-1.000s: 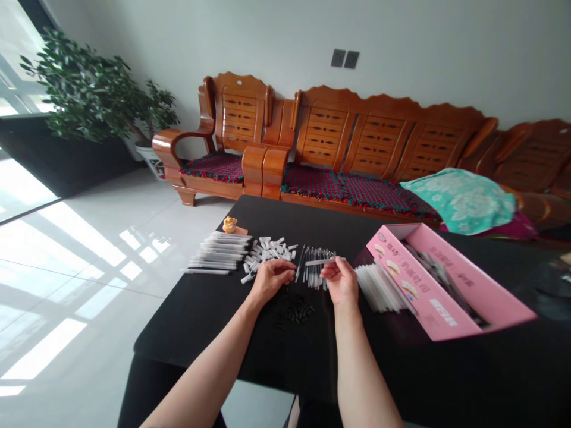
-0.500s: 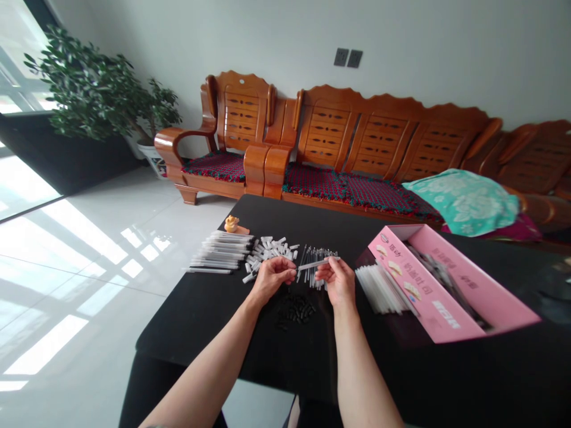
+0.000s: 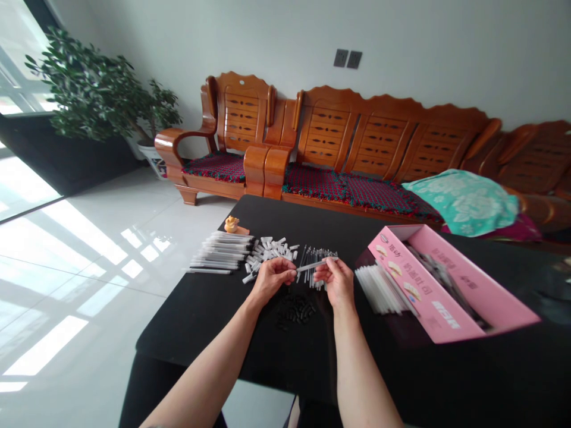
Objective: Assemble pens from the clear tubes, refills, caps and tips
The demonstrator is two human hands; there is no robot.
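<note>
A translucent white pen barrel (image 3: 314, 265) is held level between my two hands above the black table. My right hand (image 3: 338, 279) grips its right end between thumb and fingers. At its left end, the fingertips of my left hand (image 3: 274, 279) are pinched closed; whether a small part is also in them is hidden. Behind the barrel lie several pen refills (image 3: 312, 255), partly covered by my right hand. White pen caps (image 3: 270, 249) are heaped beyond my left hand. Small black plugs (image 3: 297, 309) lie scattered nearer to me, below both hands.
At the table's left are rows of white pens (image 3: 218, 252) and a small yellow figurine (image 3: 231, 224). More barrels (image 3: 381, 288) are stacked at right, against a pink box (image 3: 432, 297) with dark contents. A wooden sofa (image 3: 330, 131) stands behind the table (image 3: 191, 327).
My right hand has shifted very slightly left with the pen barrel, bringing its left end closer to my left fingertips. Everything else on the table looks the same.
</note>
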